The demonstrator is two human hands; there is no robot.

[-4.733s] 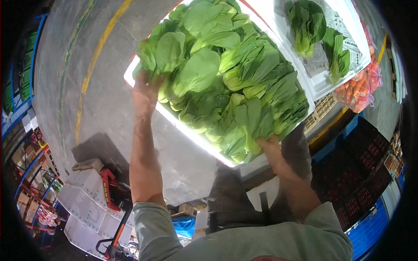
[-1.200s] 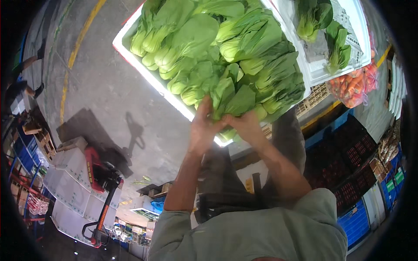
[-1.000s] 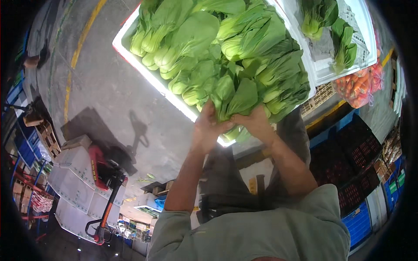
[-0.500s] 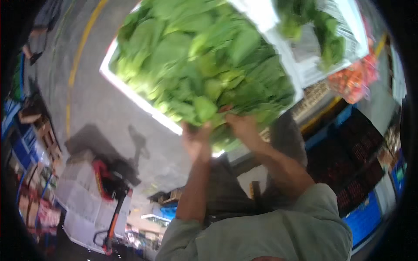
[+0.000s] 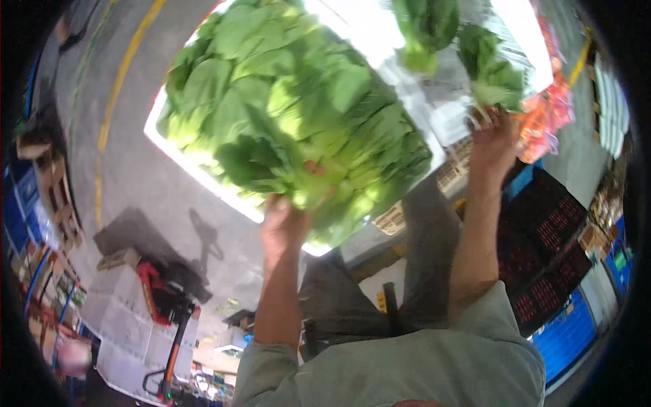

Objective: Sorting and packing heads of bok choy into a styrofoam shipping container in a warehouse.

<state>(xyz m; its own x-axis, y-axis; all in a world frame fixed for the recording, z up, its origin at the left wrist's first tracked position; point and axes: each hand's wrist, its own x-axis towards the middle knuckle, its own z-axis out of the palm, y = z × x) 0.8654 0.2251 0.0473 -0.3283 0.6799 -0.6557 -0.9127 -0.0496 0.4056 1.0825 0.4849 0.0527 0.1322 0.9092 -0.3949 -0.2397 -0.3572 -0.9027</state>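
A white foam box [image 5: 196, 178], lined at its edge, is packed with leafy bok choy [image 5: 319, 88]. My left hand [image 5: 285, 224] is at the box's near edge, closed round the stem end of a darker bok choy [image 5: 254, 159] that lies over the others. My right hand [image 5: 494, 139] reaches out to the right, its fingers curled at the pale stem of another bok choy [image 5: 489, 61]; slight blur softens the grip. That bunch rests on the white, paper-covered surface [image 5: 536, 41] beside the box, with one more bok choy [image 5: 426, 30] to its left.
Orange-red net bags [image 5: 542, 125] stand past the right side. Dark crates [image 5: 549, 224] and a blue crate [image 5: 569, 339] are at lower right. A red-and-black pallet jack [image 5: 169, 305] with white cartons [image 5: 125, 325] stands at lower left. A yellow line [image 5: 112, 115] crosses the floor.
My right hand has left the box and moved right to the bok choy on the paper. My left hand now holds a bok choy at the box's edge. The view has shifted slightly.
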